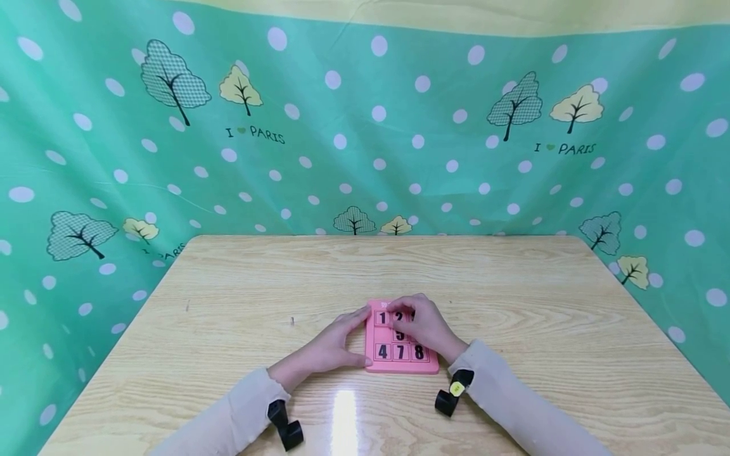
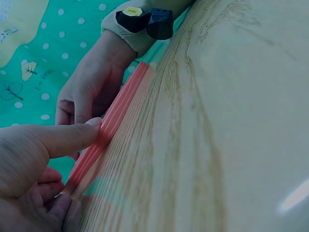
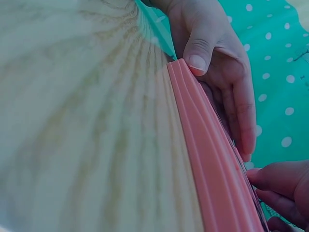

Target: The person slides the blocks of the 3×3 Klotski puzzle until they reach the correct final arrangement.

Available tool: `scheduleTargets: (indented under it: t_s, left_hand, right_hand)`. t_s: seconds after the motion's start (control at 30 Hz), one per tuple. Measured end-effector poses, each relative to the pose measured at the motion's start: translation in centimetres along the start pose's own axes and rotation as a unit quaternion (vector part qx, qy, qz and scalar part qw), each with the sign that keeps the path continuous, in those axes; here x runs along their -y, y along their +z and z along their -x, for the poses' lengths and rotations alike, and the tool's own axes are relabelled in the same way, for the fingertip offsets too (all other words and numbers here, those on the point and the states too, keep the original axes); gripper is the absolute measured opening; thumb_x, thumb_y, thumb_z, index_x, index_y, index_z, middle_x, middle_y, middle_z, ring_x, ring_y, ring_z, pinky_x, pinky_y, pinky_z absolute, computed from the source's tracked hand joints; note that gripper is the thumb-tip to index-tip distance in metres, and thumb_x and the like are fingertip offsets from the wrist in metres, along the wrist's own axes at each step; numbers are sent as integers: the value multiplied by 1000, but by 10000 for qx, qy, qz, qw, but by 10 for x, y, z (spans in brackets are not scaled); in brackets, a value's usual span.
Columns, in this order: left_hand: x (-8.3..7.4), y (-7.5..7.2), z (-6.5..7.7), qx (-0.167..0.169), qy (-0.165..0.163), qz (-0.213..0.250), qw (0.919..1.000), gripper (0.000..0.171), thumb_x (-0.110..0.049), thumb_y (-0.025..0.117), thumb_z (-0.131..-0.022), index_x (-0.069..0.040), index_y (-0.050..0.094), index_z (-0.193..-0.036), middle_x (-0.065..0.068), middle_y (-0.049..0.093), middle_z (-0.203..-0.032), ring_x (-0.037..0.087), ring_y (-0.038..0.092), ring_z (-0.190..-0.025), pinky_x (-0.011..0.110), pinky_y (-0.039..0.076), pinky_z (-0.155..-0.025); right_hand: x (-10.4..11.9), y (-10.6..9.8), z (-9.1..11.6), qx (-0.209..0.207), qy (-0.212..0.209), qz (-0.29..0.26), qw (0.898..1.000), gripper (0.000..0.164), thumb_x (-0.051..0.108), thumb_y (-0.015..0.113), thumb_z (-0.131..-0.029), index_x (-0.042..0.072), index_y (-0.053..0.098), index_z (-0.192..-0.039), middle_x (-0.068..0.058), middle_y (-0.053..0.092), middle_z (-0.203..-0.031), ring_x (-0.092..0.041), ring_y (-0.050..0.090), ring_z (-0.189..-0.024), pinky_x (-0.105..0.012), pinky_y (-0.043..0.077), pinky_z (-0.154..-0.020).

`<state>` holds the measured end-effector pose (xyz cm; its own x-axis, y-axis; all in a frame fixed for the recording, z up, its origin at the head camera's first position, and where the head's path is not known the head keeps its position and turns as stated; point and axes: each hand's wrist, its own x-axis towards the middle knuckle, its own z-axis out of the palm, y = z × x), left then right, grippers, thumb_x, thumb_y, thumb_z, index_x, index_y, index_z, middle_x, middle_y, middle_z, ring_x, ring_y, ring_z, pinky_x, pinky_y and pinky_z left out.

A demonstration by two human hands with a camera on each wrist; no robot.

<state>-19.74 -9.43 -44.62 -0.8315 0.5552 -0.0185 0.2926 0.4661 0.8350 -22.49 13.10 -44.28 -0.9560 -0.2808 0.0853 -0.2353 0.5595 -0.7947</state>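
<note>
A pink number slide puzzle lies on the table in the head view. Black digits 1, 2, 5, 4, 7 and 8 show on its tiles; fingers cover other parts. My left hand holds its left side, thumb at the near corner and fingers toward the far corner. The left wrist view shows the left thumb on the puzzle's edge. My right hand reaches over the right side, thumb and forefinger apart and touching the tiles near 1 and 2. The right wrist view shows the right thumb at the tiled face.
The puzzle lies on a wood-grain table. A green dotted curtain with tree prints hangs behind and beside it. Black wrist cameras sit on the left sleeve and the right sleeve. Light glares off the table's near part.
</note>
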Motion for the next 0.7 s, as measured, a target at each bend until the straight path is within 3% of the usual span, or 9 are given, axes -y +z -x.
scheduleTargets:
  t_s: [0.37, 0.53, 0.7]
  left_hand:
    - [1, 1, -1, -8, 31, -32, 10000, 94, -24, 80, -73, -7, 27, -149, 5, 24, -155, 28, 22, -140, 51, 19, -114]
    - [1, 1, -1, 7, 42, -36, 10000, 94, -25, 79, -73, -7, 26, -149, 5, 24, -155, 28, 22, -140, 51, 19, -114]
    - [0, 0, 0, -2, 17, -16, 10000, 93, -24, 79, -73, -7, 27, -148, 5, 24, -155, 29, 22, -140, 51, 19, -113]
  right_hand:
    - [0, -2, 2, -69, 47, -83, 9999, 24, 10, 74, -80, 16, 71, -102, 4, 62, -99, -15, 49, -95, -34, 44, -83]
    - [3, -4, 10, -186, 43, -217, 9996, 23, 11, 73, -80, 14, 71, -103, 3, 64, -102, -18, 50, -101, -41, 43, -90]
    - [4, -4, 21, 2, -104, -223, 9997, 23, 10, 73, -81, 15, 71, -103, 3, 62, -104, -17, 50, -103, -41, 42, -93]
